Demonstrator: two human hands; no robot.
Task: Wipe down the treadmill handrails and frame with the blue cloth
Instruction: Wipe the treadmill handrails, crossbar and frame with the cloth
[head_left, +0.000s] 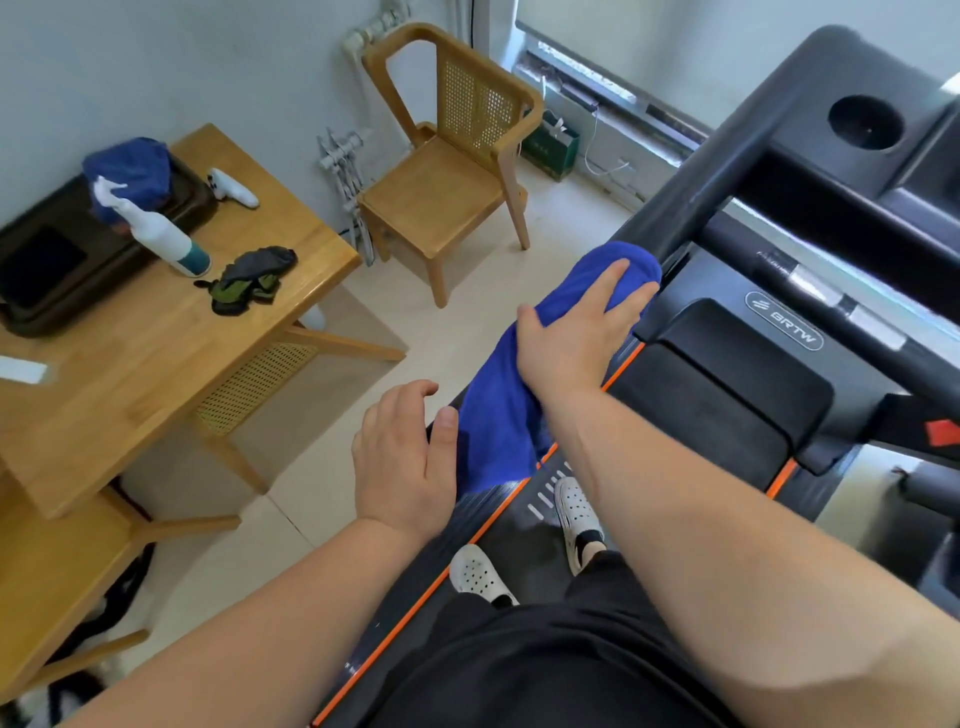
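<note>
I stand on a black treadmill with orange trim (727, 395). The blue cloth (498, 415) is draped along its left handrail (691, 208) and hides most of the rail. My right hand (576, 332) lies on top of the cloth near its upper end, fingers curved over cloth and rail, thumb out to the left. My left hand (400, 457) rests at the rail's lower end, fingers loosely curved, with the thumb touching the cloth's edge. The rail under both hands is hidden.
To the left stands a wooden table (156, 338) with a white spray bottle (156, 234), a second blue cloth (130, 171), a dark rag (254, 278) and a black tray (52, 260). A wooden chair (457, 171) stands by the wall. My feet are on the belt (519, 545).
</note>
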